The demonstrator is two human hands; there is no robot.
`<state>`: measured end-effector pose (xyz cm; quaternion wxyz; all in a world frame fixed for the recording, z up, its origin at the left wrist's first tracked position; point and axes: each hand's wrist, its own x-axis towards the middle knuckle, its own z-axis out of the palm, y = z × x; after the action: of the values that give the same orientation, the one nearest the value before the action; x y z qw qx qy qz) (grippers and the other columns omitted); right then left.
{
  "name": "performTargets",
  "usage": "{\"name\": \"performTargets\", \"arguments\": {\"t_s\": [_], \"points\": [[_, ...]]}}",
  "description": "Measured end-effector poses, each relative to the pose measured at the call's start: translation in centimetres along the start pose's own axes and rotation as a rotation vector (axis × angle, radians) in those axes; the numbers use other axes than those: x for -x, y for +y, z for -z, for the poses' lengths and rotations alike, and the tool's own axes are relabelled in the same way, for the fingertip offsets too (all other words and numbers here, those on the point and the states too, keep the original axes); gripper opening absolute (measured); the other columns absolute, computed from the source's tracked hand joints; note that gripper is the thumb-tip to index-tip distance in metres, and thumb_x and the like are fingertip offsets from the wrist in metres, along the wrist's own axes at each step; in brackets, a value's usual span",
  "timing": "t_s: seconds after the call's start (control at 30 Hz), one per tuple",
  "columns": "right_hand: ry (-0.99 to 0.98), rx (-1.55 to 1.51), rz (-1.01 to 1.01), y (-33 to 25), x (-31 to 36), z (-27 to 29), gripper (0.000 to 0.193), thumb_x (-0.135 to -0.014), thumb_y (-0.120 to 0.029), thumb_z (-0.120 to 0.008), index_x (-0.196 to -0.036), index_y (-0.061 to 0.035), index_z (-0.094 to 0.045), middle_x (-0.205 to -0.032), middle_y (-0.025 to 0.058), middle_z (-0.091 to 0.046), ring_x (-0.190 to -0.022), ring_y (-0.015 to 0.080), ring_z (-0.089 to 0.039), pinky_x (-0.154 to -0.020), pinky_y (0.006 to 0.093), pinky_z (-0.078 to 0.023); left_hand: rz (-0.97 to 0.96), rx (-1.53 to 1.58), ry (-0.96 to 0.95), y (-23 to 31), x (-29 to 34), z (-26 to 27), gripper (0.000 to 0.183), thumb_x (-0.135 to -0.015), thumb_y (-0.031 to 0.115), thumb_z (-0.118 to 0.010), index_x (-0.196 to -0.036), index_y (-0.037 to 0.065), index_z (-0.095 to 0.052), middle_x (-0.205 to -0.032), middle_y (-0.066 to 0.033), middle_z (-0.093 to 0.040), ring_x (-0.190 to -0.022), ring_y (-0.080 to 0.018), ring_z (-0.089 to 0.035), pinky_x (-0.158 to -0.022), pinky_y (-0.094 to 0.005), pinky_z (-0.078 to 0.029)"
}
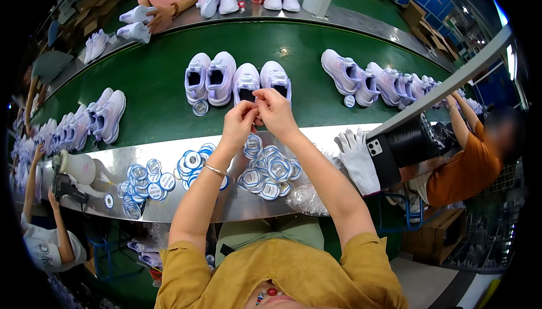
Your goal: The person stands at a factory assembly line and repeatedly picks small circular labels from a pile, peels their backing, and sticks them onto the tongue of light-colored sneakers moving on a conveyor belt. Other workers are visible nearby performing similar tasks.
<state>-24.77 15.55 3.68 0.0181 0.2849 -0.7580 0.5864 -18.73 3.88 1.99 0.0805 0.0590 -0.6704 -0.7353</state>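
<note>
My left hand [241, 123] and my right hand [276, 115] meet at the fingertips, both pinched. Whatever they hold between them is too small to make out. Just beyond them stand two pale lilac sneakers, a left one [246, 73] and a right one [276, 73], their heels partly covered by my hands. Another lilac pair [221, 74] is beside them on the left, with a round tag [200, 108] at its heel. Below my hands, a heap of round blue-and-white tags [270, 169] lies on the metal ledge.
More round tags [153, 177] lie leftward on the metal ledge [164, 210]. Clear plastic bits [307, 199], a white glove [359, 162] and a phone [379, 149] lie to the right. Sneaker rows flank the green belt [152, 94]. Co-workers work left, right and across; a slanted post [440, 83] crosses the right.
</note>
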Motion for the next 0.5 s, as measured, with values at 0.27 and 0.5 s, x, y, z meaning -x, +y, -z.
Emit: {"name": "performTargets", "arguments": {"t_s": [0.27,0.5], "points": [[-0.1,-0.414,-0.374,0.0,-0.1,1.3,0.012,-0.084,-0.008,-0.063,-0.091,0.0015,-0.062,-0.076,0.0035,-0.06,-0.055,0.0062,-0.053,-0.044,0.0209,-0.04,0.027,-0.04,0.074,-0.1,-0.2,0.8,0.009,-0.091,0.009,-0.056,-0.088,0.002,-0.06,-0.072,0.0004,-0.059,-0.058,-0.0034,-0.049,-0.048,-0.0173,-0.037],[-0.132,-0.489,-0.417,0.2,-0.1,0.1,0.019,-0.083,-0.011,-0.066,-0.096,0.0028,-0.06,-0.073,0.0021,-0.06,-0.05,0.0048,-0.048,-0.042,0.0188,-0.037,0.046,-0.026,0.094,0.0,0.0,1.5,0.009,-0.091,0.008,-0.056,-0.088,0.001,-0.06,-0.072,-0.0007,-0.06,-0.058,-0.0042,-0.049,-0.05,-0.018,-0.038]]}}
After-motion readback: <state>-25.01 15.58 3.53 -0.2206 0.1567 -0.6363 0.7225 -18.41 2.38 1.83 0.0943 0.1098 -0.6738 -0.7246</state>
